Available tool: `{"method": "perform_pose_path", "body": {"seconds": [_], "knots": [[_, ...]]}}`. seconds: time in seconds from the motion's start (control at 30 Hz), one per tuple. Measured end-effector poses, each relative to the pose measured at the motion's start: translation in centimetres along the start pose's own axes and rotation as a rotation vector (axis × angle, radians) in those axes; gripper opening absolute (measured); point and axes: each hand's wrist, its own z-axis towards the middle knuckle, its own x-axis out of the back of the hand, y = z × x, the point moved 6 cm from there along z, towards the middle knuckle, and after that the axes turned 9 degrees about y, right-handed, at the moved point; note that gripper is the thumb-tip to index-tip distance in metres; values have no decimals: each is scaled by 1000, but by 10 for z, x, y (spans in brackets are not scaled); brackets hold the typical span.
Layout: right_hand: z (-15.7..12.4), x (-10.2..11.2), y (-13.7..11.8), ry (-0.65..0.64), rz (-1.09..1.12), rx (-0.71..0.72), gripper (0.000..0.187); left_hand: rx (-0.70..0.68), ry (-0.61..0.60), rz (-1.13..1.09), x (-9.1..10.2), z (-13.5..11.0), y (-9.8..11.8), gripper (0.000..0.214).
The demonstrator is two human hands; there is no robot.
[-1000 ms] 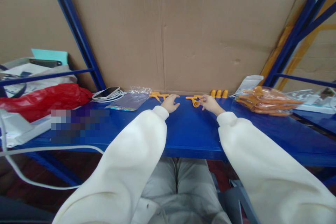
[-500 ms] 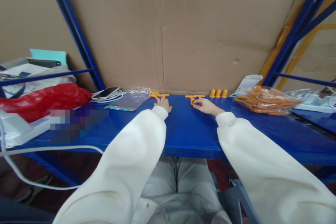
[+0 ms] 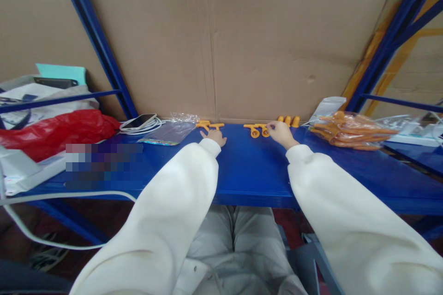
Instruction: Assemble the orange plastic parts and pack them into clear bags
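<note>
On the blue table my left hand [image 3: 215, 137] lies with fingers spread, holding nothing. Just beyond its fingertips are orange T-shaped plastic pieces [image 3: 203, 124], one of them partly overlapped by the fingers. My right hand [image 3: 282, 133] has its fingers pinched at the edge of a small orange ring-like piece [image 3: 265, 132]. A similar orange ring-like piece [image 3: 255, 133] lies to its left. Behind both rings is an orange T-shaped pair [image 3: 250, 126], whose right end the fingers partly cover. Several orange thimble-shaped caps [image 3: 296, 121] stand behind the right hand, their lower parts partly hidden.
A clear bag of orange parts [image 3: 349, 131] lies right. At left are a clear plastic sleeve [image 3: 169, 132], a phone [image 3: 140, 121] on a coiled white cable, and a red bag [image 3: 62, 131]. A cardboard wall [image 3: 263, 50] and blue posts [image 3: 100, 41] bound the back.
My right hand has moved right, from the left ring-like piece to the right one, uncovering the left one. It now overlaps the caps from this view. My left hand's fingers have spread a little.
</note>
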Motion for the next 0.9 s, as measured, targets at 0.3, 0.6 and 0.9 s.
{"method": "perform_pose_path", "body": {"seconds": [0.3,0.6,0.9], "knots": [[-2,6,8,3,-41,-100,34,-305,66,-307,4,4,26,31],[4,-1,19,25,-18,-104,32,-207,-67,-217,-13,9,8,59],[1,-3,16,-27,-17,-102,33,-294,-30,-228,-14,5,21,63]]}}
